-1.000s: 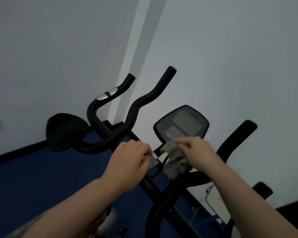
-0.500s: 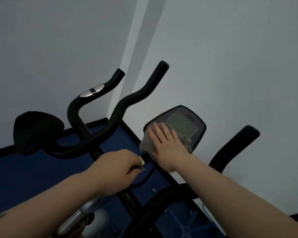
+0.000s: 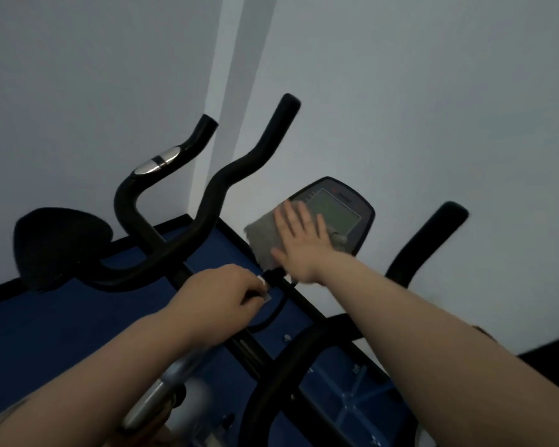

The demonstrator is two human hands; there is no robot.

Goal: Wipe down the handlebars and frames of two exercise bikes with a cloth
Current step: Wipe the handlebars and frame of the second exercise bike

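Grey cloth [image 3: 261, 237] — thin, frayed edge, slightly crumpled — pressed flat under right hand [image 3: 304, 243], fingers spread, on lower-left of bike console [image 3: 346, 208]. Left hand [image 3: 221, 300] w/ grip closed round the black stem below — prob. on a pale tag, view too blurred. Black handlebars [image 3: 226, 175] to the left.
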